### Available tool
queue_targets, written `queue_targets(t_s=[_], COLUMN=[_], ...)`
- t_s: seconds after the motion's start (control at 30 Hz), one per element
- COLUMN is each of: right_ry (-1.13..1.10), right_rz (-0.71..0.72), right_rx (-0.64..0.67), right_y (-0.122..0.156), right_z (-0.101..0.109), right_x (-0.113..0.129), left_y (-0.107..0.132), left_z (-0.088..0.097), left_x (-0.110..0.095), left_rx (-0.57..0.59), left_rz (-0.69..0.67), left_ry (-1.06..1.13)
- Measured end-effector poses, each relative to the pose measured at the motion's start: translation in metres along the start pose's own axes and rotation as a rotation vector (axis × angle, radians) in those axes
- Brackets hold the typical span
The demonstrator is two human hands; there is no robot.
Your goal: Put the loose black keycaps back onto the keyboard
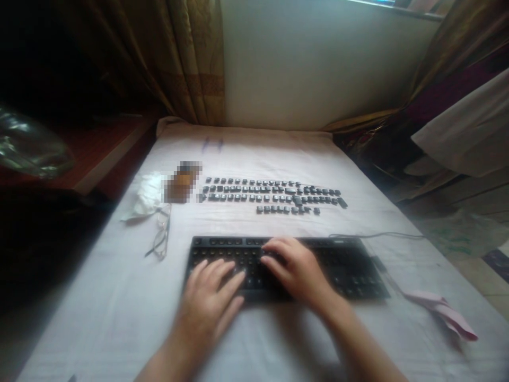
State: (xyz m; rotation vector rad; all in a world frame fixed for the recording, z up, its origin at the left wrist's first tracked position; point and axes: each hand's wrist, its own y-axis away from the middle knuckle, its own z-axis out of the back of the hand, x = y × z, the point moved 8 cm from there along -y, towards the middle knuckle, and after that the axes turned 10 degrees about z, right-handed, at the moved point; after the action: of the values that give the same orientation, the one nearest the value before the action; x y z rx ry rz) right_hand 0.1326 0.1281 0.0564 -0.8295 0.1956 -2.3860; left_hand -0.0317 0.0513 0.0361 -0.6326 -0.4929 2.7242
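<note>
A black keyboard [342, 265] lies across the front of the cloth-covered table. My left hand [212, 292] rests over its left end, palm down, fingers stretched out and apart on the keys. Over the middle of the keyboard, my right hand [296, 268] is bent, with thumb and fingertips drawn close together at the upper key rows. Whatever is between those fingertips is too small and blurred to make out. Beyond the keyboard, loose black keycaps [250, 189] are laid out in several rows.
Eyeglasses [161, 239] lie at the left, near a crumpled white cloth or tissue [147, 193] and a pixelated brownish object [183, 183]. A cable [377, 235] runs off rightward. A pink strip of cloth [449, 313] lies at the right. A wall [298, 69] stands behind the table.
</note>
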Motion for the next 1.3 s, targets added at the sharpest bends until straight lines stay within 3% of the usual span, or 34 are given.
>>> queue_targets(t_s=[0.27,0.67,1.3], right_ry=[0.055,0.058,-0.008], right_rz=[0.013,-0.087,-0.034], right_rx=[0.141,0.298,0.157], right_y=[0.01,0.006,0.017], right_z=[-0.026,-0.031,-0.031], right_x=[0.012,0.011,0.009], left_y=[0.002,-0.002,0.0], left_z=[0.004,-0.002,-0.011], left_x=[-0.006,-0.017,-0.017], left_rx=[-0.039,0.007,0.037], left_rz=[-0.05,-0.055,-0.021], left_ry=[0.003,-0.037,-0.032])
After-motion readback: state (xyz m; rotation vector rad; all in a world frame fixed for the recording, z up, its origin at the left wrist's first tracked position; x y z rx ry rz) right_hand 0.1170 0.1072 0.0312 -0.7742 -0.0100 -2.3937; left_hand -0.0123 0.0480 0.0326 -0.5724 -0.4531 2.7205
